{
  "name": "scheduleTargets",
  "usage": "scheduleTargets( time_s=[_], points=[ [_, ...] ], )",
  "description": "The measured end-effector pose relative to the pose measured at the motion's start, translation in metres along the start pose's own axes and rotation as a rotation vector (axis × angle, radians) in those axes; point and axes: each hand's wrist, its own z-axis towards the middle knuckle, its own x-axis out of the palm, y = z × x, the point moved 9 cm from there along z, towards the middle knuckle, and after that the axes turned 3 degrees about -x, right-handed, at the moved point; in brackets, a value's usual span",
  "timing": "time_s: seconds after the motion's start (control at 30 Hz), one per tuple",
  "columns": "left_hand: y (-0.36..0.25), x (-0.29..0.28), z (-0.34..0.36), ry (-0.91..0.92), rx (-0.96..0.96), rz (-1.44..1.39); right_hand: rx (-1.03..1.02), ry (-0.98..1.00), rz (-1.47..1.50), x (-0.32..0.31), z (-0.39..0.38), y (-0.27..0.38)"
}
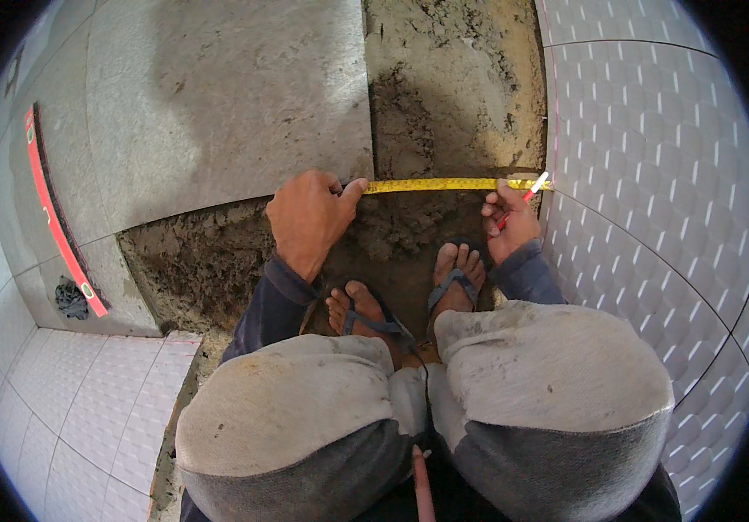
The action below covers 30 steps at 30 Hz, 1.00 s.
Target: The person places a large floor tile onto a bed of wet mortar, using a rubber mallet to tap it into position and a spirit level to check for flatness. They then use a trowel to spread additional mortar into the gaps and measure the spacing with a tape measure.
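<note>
A yellow tape measure [435, 184] is stretched across the gap between the large grey floor tile [253, 96] and the patterned white wall tiles [644, 165]. My left hand [309, 222] is closed on the tape at the tile's near right corner; any tape case is hidden by the hand. Near the wall, my right hand [514, 230] grips a red pen [514, 209] with a white end, angled toward the wall. Its fingertips are at the tape's right end; whether they pinch the tape I cannot tell.
Wet mortar [209, 248] lies along the tile's near edge, and a strip of rough mortar [453, 96] runs beside the wall. A red spirit level [57, 217] rests on tiles at left, beside a crumpled black rag [71, 298]. My sandalled feet [457, 274] stand just below the tape.
</note>
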Motion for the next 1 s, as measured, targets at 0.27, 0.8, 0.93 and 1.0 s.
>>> scheduleTargets(
  time_s=[0.27, 0.8, 0.93, 1.0],
  points=[
    [0.002, 0.003, 0.002, 0.045, -0.029, -0.025, -0.018, 0.067, -0.002, 0.002, -0.001, 0.009],
    [-0.006, -0.006, 0.002, 0.077, -0.075, 0.0, 0.091, 0.068, 0.047, 0.003, -0.001, -0.004],
    [-0.008, -0.007, 0.001, 0.046, -0.063, 0.013, 0.057, 0.032, 0.046, -0.002, 0.002, -0.005],
    [-0.005, -0.003, 0.002, 0.071, -0.067, -0.003, 0.023, 0.061, 0.05, -0.002, 0.006, -0.007]
  ],
)
